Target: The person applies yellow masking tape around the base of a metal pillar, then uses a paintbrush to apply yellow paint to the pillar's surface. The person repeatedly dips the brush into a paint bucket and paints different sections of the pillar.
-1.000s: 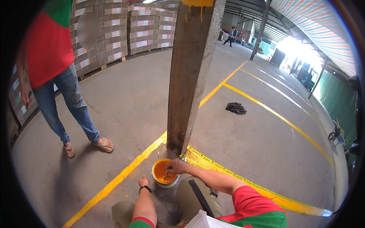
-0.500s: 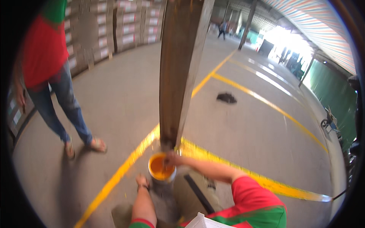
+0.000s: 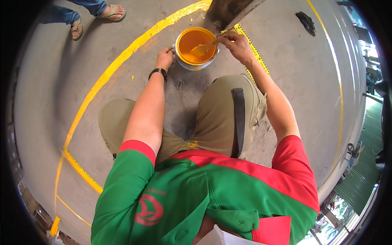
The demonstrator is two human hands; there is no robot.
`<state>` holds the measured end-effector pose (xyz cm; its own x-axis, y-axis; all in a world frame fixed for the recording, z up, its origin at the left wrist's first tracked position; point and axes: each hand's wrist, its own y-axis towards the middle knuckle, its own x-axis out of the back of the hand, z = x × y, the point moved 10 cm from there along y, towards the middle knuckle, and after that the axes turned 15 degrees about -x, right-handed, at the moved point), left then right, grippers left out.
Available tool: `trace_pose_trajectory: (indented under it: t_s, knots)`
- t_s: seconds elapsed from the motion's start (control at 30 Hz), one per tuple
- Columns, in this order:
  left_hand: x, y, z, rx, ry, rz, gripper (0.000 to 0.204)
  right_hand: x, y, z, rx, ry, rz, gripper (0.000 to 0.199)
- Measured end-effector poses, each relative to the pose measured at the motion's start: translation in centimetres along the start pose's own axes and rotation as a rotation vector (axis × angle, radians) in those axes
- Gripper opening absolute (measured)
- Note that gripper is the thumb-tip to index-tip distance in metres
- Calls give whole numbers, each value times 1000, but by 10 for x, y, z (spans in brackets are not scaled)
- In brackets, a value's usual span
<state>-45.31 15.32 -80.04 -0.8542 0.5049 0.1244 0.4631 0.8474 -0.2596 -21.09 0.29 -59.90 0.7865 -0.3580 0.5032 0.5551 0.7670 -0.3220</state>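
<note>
A round bucket (image 3: 196, 66) with orange-yellow paint (image 3: 190, 41) stands on the concrete floor in front of me. At its left side, my left hand (image 3: 165, 59) has its fingers closed on the bucket's edge. My right hand (image 3: 238, 48) comes in from the right and grips the handle of a paintbrush (image 3: 201, 50). The brush slants down to the left, its bristles coated with paint and inside the bucket against the paint.
A post (image 3: 228, 14) rises just beyond the bucket. Painted yellow lines (image 3: 104, 75) run along the floor, and black-and-yellow tape (image 3: 255, 51) lies right of the bucket. A person's sandalled feet (image 3: 112, 13) are at far left. Some dark cloth-like thing (image 3: 305, 23) lies far right.
My view has tilted down toward the bucket. My left hand has gone from beside the bucket to its edge. The right hand stays at the bucket with the brush.
</note>
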Motion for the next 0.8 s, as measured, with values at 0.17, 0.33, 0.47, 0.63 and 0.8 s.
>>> trace_pose_trajectory:
  t_s: [0.17, 0.33, 0.47, 0.63, 0.8]
  knots:
    - [-1, -10, 3, 61, 54, 75, 39, 2, 8, -9, 19, -3, -45, 30]
    - [3, -25, -10, 173, 82, 126, 32, 3, 8, 3, 119, -29, -78, 28]
    - [0, -45, -26, 250, -70, 163, 29, 2, 6, 7, 158, -40, -64, 28]
    - [-2, -63, -28, 475, -395, 147, 25, 1, 4, 12, 219, -52, -61, 28]
    - [-21, -98, -44, 684, -828, 106, 34, -9, -7, 46, 385, -126, -60, 26]
